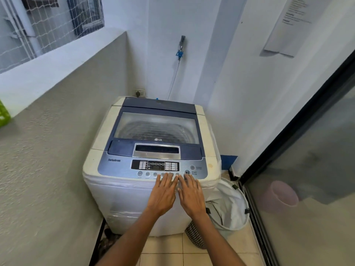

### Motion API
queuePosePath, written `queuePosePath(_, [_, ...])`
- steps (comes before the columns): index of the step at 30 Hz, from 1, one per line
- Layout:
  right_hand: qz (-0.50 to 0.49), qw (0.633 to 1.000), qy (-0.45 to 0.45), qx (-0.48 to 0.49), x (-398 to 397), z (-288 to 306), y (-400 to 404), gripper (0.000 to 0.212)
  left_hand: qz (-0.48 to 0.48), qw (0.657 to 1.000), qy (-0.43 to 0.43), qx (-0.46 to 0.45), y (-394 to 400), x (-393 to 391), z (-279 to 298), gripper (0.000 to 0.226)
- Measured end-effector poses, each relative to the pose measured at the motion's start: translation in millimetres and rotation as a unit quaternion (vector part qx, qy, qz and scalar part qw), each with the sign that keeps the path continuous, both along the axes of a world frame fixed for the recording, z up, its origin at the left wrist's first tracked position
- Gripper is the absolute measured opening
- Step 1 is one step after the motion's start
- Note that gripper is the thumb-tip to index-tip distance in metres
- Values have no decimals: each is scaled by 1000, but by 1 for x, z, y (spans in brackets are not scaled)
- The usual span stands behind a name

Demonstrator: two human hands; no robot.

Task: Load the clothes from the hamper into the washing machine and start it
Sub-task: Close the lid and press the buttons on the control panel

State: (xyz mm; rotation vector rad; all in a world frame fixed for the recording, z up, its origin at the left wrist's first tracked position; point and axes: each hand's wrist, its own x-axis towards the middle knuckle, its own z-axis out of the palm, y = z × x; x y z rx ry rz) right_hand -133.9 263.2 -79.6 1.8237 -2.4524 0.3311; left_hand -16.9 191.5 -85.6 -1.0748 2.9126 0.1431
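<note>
Washing machine (pixel 153 150): top-loader, centre of the frame, backed into a corner of white walls. Glass lid (pixel 156 128) closed flat; the drum ribs show through it, and whether any clothes lie inside cannot be told.

Control panel (pixel 153 168): blue-grey strip along the front edge of the machine top, with a row of round buttons and a start/pause button (pixel 187 172) at its right end.

Left hand (pixel 163 196): lower centre, palm down, fingers straight and spread, fingertips (pixel 165 176) resting at the button row. Grasps nothing.

Right hand (pixel 192 196): just beside the left, likewise flat and released, fingertips just below the start/pause button. Holds nothing.

Hamper (pixel 228 204): on the tiled floor at lower right, touching or just beside the machine's right side, between it and the sliding glass door (pixel 307 169). White liner visible; no clothes seen in the exposed part.

Judgement: both hands lie flat on the panel because the work here is pressing, not carrying; with the lid down, the step looks like setting or starting the cycle. The start button lies at the right hand's fingertips, the hamper well below and right of both grips.

Tap and hose (pixel 180 52): on the wall, upper centre.
</note>
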Motion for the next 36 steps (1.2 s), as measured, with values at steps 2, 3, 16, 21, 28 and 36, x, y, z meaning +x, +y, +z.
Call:
queuePosePath(2, [14,1000,4,-7,-8,-7,4,47,10,1000,7,8,4,-7,-4,60])
queuePosePath(3, [22,1000,9,-10,-10,-9,5,47,13,1000,14,8,6,-8,-7,61])
queuePosePath(16, [10,999,-12,-51,-12,-21,-1,34,34,998,41,-29,8,-13,-15,57])
queuePosePath(21, [16,999,-4,-33,-9,-35,10,45,27,996,82,-20,16,-8,-28,69])
queuePosePath(28, [1,1000,-23,-3,-8,-29,11,51,35,992,111,-37,19,-4,-38,57])
queuePosePath(36, [-3,999,-39,-31,-33,-11,7,48,50,994,91,-19,16,-25,-20,58])
